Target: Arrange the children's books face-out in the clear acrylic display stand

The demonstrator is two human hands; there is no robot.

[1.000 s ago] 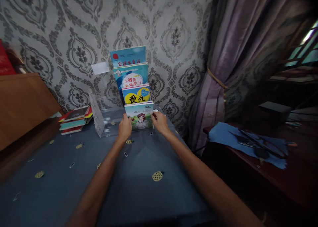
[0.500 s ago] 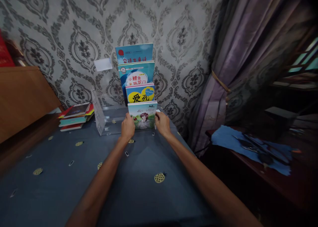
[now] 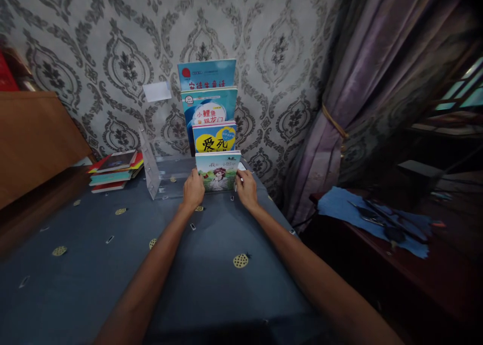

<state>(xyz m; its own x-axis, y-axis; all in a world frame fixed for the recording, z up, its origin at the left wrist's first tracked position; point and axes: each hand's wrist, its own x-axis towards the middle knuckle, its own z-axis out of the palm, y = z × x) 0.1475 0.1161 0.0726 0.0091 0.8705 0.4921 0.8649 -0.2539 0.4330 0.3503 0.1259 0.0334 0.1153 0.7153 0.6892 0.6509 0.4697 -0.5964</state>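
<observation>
A small picture book [image 3: 218, 176] with a girl on a green and pale-blue cover stands upright at the front of a stepped row of books. My left hand [image 3: 193, 190] grips its left edge, and my right hand [image 3: 246, 189] grips the right edge, fingers closed on both sides. Behind it rise a yellow-and-blue book [image 3: 215, 138], a teal book [image 3: 209, 106] and, at the back, a tall blue book [image 3: 207, 73]. These stand in a clear plastic rack [image 3: 150, 169], whose empty left part shows beside my left hand.
A stack of books [image 3: 116, 170] lies left of the rack on the dark-blue patterned tablecloth [image 3: 188, 274]. A wooden panel [image 3: 37, 144] is at far left. On the right are a tied curtain [image 3: 328, 118] and a dark-red surface with a blue cloth [image 3: 339, 209].
The view has tilted down slightly. Both hands keep their hold on the front book, and a little more of the yellow-and-blue cover shows above it.
</observation>
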